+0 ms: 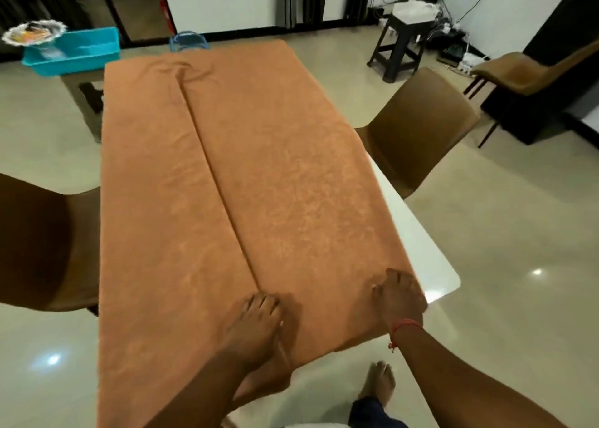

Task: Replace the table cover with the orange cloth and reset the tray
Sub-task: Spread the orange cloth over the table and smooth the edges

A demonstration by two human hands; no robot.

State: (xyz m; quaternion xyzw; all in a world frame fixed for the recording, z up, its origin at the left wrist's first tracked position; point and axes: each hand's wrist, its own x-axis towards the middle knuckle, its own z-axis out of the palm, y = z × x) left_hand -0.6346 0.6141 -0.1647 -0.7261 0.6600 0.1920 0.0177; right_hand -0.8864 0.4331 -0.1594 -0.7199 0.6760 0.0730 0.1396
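At the bottom edge a bare foot (379,382) stands on the glossy pale floor (486,298); just above it both forearms reach forward onto the near end of the orange cloth (181,233). The left hand (259,317) lies palm down on the cloth beside the near end of a long fold (220,181) that runs lengthwise up the middle, its fingers together and pressed flat, clasping nothing. The right hand (398,294), a red thread (403,325) tied at its wrist, rests on the near right corner of the cloth; its fingers curl over the fabric there, though the blur leaves it unclear whether they pinch the edge or merely press it. The cloth covers most of the white table (431,259), hanging over the near and left sides, while a bare strip of tabletop shows along the right edge; near the far end the fold bunches into wrinkles. A brown chair (418,126) stands against the table's right side and another brown chair (58,239) against the left; a third (531,70) sits further off to the right. Beyond the far left corner a turquoise tray (84,49) rests on a low stool, with a frilled plate (32,33) on its left end; a blue wire basket (188,40) shows just behind the table's far edge; a dark stool (402,45) stands near the back wall among cables.
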